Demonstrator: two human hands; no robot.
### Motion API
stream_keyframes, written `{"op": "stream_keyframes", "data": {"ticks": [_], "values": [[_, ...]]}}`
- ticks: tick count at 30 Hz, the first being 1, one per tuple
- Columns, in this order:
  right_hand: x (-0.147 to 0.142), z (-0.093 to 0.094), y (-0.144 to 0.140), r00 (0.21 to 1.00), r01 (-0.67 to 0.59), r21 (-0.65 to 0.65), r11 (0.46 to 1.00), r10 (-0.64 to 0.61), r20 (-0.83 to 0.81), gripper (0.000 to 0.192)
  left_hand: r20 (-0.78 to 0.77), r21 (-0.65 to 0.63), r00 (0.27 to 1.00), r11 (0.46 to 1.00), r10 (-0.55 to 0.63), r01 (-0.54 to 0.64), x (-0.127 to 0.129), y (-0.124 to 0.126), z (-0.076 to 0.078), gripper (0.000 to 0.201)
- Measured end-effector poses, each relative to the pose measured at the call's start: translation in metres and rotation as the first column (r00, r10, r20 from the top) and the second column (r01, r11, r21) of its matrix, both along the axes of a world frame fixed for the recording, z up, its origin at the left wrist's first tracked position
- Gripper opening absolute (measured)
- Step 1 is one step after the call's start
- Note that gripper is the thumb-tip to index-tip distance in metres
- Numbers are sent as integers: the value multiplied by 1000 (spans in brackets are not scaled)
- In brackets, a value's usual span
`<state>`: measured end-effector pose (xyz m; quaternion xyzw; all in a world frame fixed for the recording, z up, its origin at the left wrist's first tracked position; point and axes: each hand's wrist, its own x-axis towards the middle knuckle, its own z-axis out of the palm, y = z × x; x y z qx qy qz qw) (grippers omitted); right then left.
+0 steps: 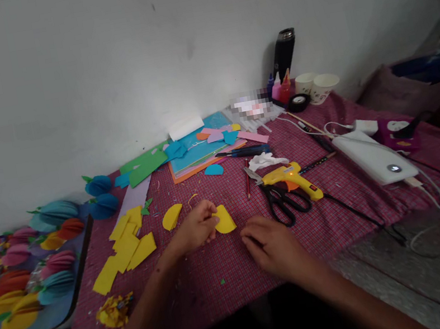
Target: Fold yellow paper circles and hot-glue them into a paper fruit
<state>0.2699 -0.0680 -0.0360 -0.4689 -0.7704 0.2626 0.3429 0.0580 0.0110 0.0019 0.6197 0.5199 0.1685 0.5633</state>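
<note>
A yellow half-round piece of paper (225,220) is pinched at its left edge by the thumb and fingers of my left hand (199,226). Just right of it, my right hand (269,246) rests low over the cloth, its fingers loosely bent with the thumb apart, and nothing shows in it. Left of my left hand lies another yellow half-round paper (172,217). Black-handled scissors (284,204) and a yellow glue gun (290,175) sit beyond my right hand. Several yellow paper rectangles (126,249) are spread to the left.
A checked red cloth (207,286) covers the table. Paper sheets (196,154) and a utility knife (245,151) lie at the back. A white power bank (374,157) with cables, paper cups (323,88) and a black flask (284,54) stand right. Paper pumpkins (52,216) fill the left side.
</note>
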Motion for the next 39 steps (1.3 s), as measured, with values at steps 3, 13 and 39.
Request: {"op": "stream_keyframes", "data": {"ticks": [3, 13, 39], "values": [[0, 3, -3, 989, -81, 42, 996, 76, 125, 20, -18, -2, 1000, 1000, 22, -22, 0, 1, 1, 19], [2, 13, -3, 939, -199, 70, 977, 170, 300, 20, -53, 16, 999, 1000, -2, 3, -2, 7, -14, 16], [-5, 17, -4, 904, -186, 99, 978, 130, 408, 25, -173, -23, 982, 996, 76, -81, 12, 7, -3, 15]]}}
